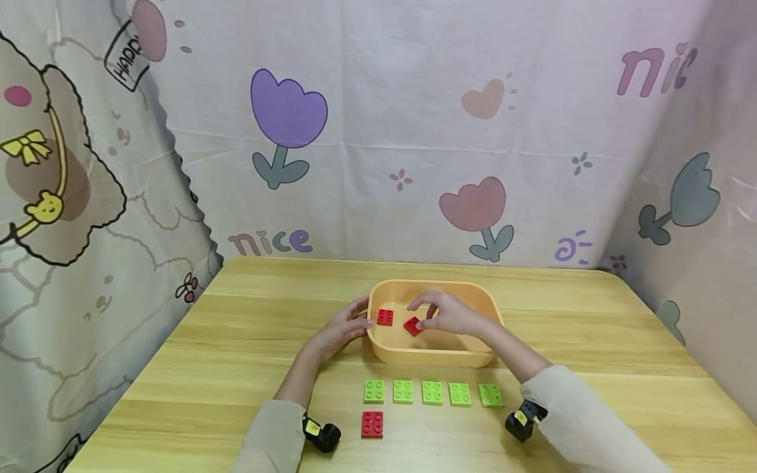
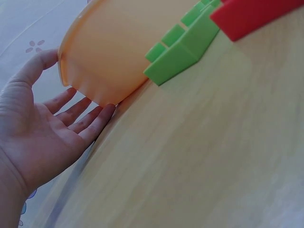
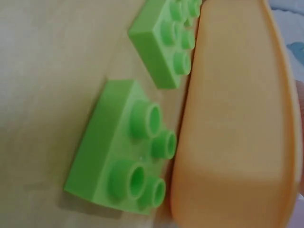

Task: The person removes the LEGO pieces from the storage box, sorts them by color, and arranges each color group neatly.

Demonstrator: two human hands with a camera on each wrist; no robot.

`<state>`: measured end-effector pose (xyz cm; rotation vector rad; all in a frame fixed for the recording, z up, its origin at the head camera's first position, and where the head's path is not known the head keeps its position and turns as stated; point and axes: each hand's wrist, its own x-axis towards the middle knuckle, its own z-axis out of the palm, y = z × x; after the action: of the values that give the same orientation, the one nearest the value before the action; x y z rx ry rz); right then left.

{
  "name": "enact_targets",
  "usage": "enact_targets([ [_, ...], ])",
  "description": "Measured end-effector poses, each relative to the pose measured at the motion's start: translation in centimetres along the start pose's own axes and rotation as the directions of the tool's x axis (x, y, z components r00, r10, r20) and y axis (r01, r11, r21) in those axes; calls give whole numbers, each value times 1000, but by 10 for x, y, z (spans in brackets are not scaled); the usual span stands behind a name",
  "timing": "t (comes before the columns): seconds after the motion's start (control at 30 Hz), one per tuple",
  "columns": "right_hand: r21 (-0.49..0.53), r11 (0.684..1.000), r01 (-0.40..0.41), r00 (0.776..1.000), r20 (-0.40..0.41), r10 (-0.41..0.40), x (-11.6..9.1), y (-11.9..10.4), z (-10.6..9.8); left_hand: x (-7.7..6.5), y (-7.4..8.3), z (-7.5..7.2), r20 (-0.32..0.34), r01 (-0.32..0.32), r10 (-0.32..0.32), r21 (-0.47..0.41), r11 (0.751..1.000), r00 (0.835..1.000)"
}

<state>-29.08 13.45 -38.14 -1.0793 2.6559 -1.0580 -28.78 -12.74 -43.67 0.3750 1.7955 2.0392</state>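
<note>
My left hand [image 1: 340, 333] holds the left end of a peach plastic tub [image 1: 437, 358], its thumb at the rim and its fingers [image 2: 97, 124] against the outer wall. Over the inside of the tub, my right hand [image 1: 452, 314] pinches a tilted red toy brick [image 1: 412, 326] between thumb and finger. A second red brick [image 1: 385, 317] lies on the tub floor near the left wall. In the right wrist view the tub wall [image 3: 232, 114] hides most of the hand.
In front of the tub, several lime-green bricks [image 1: 432, 393] form a row on the wooden table [image 1: 195, 368], studs up. Nearer me, a red brick [image 1: 372, 425] lies below the row's left end. A printed cloth [image 1: 378, 131] hangs behind the table.
</note>
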Motion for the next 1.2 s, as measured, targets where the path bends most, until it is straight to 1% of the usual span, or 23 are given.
enact_targets([
  [0.27, -5, 999, -33, 996, 78, 33, 4, 18, 5, -2, 2, 1, 9, -12, 12, 0, 1000, 1000],
  [0.43, -26, 995, -96, 990, 102, 98, 5, 25, 9, -2, 2, 2, 19, -17, 17, -7, 1000, 1000],
  [0.5, -50, 993, -105, 990, 94, 109, 5, 26, 11, -3, 2, 1, 21, -18, 19, -13, 1000, 1000],
  [0.67, -85, 993, -77, 993, 79, 84, 6, 27, 13, -3, 1, 0, 19, -20, 20, -12, 1000, 1000],
  [0.9, -74, 993, -93, 993, 61, 97, 3, 21, 9, -3, 1, 1, 24, -27, 27, -3, 1000, 999],
  [1.1, -87, 995, -41, 999, 21, 43, 1, 16, 4, -2, 0, 1, 23, -22, 22, -4, 1000, 1000],
  [1.2, -71, 997, -43, 999, 8, 44, -1, 12, 3, -1, -1, 0, 21, -20, 20, -5, 1000, 1000],
])
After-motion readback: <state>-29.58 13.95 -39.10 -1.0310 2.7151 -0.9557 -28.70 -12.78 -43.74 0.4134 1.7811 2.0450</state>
